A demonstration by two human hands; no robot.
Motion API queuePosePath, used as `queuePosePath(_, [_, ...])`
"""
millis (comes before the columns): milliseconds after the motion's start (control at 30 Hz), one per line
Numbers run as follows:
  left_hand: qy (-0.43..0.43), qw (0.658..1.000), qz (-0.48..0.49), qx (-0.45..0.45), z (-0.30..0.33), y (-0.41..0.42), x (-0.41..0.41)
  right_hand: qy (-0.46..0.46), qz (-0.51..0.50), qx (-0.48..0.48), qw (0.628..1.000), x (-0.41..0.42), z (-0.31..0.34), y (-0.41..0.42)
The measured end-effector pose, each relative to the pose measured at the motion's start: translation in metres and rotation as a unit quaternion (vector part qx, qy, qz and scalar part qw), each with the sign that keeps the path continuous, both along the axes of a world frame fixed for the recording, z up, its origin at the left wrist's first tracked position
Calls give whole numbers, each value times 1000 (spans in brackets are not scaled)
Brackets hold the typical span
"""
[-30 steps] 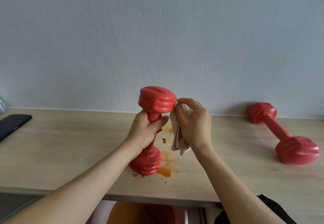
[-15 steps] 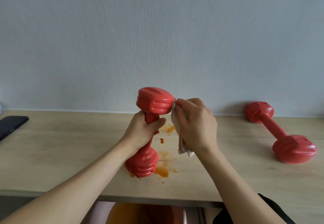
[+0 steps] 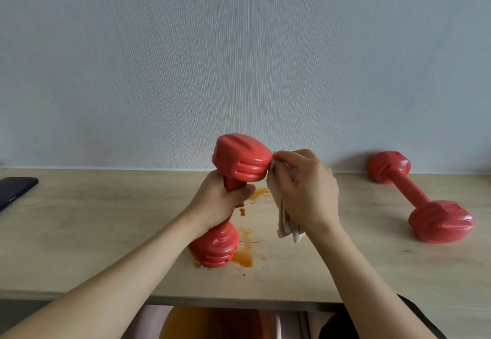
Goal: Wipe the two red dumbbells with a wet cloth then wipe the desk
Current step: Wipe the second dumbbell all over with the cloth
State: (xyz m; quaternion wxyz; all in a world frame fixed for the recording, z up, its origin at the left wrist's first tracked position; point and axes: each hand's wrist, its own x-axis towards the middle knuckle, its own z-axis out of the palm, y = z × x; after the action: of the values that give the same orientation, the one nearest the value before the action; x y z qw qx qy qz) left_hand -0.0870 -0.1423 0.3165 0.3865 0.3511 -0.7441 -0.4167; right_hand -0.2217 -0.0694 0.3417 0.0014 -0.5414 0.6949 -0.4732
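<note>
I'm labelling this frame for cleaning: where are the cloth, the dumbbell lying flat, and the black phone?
cloth (image 3: 287,225): head view, hanging folds below the right hand.
dumbbell lying flat (image 3: 410,188): head view, mid-handle.
black phone (image 3: 16,188): head view, dark top face.

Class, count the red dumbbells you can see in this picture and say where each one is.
2. One dumbbell is held upright at the desk's middle, the left hand gripping its handle. The other dumbbell lies on the desk at the right, near the wall. None seems hidden.
</note>
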Motion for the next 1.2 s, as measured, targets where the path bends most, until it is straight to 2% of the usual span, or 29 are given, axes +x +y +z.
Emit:
queuePosePath(100, [-6,1000,11,-1,-1,-2,0,-12,1,-15,1000,2,-1,4])
queuePosePath(300, [-7,1000,-15,-23,-3,-1,0,-50,-4,34,998,-3,-1,-8])
queuePosePath(533, [27,997,57,36,1,-8,1,7,28,-8,1000,20,-2,8])
queuePosePath(733, [10,1000,5,16,-2,-3,-3,0,-12,59,998,3,-4,-7])
queuePosePath(967, [-9,999,35,0,0,-7,-4,-13,11,-7,1000,8,0,7])
queuePosePath(1200, [-14,1000,11,-10,-3,-4,-6,-42,3,35,999,-5,-3,-12])
